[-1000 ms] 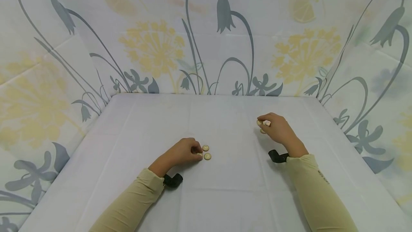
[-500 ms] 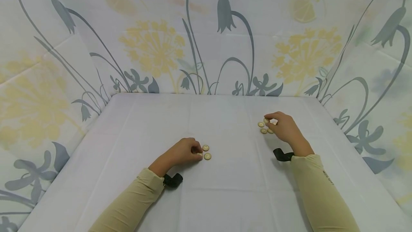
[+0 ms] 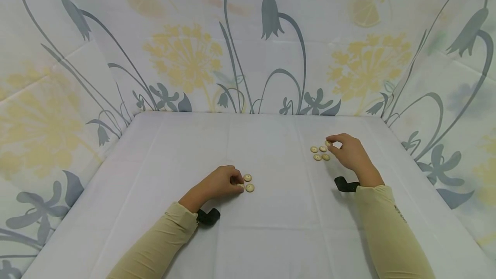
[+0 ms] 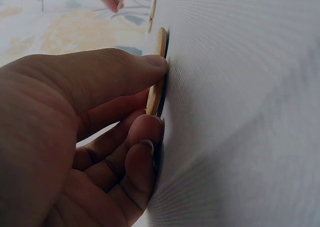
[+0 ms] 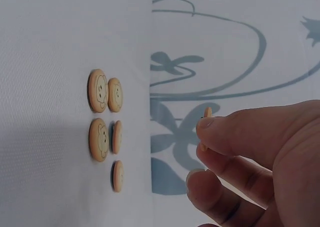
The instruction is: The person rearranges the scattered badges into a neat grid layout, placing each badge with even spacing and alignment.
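Note:
My left hand holds a small round wooden disc by its edge, thumb on one side and fingers on the other, right at the tabletop. Just right of those fingertips lie two more discs. Farther back on the right, my right hand pinches another wooden disc between thumb and finger, above the cloth. Several discs printed with an animal face lie flat in a close group beside it, left of the hand in the head view.
A white cloth with fold creases covers the table. Flower-printed fabric rises at the back and along both sides. A black wrist-worn camera sits below the left hand, another black camera below the right.
My right hand has moved to the right across the far group with a disc between its fingertips, uncovering discs beneath. My left hand has stayed in place.

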Available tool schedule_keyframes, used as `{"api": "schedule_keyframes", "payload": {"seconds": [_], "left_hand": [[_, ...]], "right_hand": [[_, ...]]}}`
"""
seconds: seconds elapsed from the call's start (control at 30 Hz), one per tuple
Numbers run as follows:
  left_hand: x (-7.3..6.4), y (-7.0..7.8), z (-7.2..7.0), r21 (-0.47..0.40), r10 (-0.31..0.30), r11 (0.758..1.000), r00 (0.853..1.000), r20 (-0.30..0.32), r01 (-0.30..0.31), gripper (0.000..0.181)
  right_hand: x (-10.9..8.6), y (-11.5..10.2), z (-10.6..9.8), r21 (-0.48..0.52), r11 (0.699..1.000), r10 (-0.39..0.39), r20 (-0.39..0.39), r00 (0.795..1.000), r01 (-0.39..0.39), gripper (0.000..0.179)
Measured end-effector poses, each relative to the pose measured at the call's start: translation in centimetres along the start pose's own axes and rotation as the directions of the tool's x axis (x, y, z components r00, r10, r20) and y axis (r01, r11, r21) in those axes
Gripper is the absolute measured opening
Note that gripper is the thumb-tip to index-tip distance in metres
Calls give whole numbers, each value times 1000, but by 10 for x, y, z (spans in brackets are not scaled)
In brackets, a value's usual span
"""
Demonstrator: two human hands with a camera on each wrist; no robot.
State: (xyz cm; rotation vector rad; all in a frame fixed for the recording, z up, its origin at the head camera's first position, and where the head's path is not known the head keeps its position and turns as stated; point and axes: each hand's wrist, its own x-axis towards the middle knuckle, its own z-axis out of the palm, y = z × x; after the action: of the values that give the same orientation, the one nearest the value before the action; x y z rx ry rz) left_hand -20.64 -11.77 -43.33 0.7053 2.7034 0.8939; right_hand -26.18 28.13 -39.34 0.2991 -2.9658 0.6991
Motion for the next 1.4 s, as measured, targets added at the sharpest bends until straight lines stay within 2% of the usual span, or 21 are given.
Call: {"api": "schedule_keyframes", "payload": {"seconds": [0.73, 0.93, 1.4], "left_hand": [[0, -2, 2, -2, 13, 1000, 1000, -9, -13, 9], [1, -2, 2, 3, 5, 1000, 1000, -4, -5, 9], [0, -1, 1, -4, 8, 1000, 1000, -3, -8, 9]], "right_hand": [[0, 19, 1, 15, 993, 112, 105, 988, -114, 38], [-1, 23, 3, 4, 993, 114, 137, 984, -116, 39], [0, 30, 10, -14, 993, 121, 142, 982, -120, 38]]}}
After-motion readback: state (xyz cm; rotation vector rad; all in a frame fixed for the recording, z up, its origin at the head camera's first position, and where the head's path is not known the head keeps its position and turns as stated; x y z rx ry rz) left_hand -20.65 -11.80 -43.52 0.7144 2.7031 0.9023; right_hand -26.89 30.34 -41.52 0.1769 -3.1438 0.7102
